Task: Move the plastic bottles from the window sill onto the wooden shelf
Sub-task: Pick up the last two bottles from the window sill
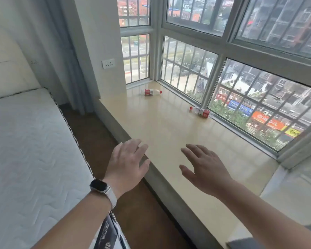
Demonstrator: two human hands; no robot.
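Note:
Two clear plastic bottles with red labels and red caps lie on their sides on the wide beige window sill [169, 126]. One bottle [152, 92] is at the far left corner near the wall. The other bottle [201, 111] lies close to the window glass on the right. My left hand [127, 162], with a watch on the wrist, hovers over the sill's near edge with fingers spread, holding nothing. Over the sill my right hand [205, 168] is stretched out, fingers straight and empty. Both hands are well short of the bottles. No wooden shelf is in view.
A bare white mattress [31, 150] fills the left, with a narrow strip of brown floor [97, 144] between it and the sill. Barred windows [250, 97] bound the sill at back and right. A wall socket [108, 63] and grey curtain [68, 69] stand at the left.

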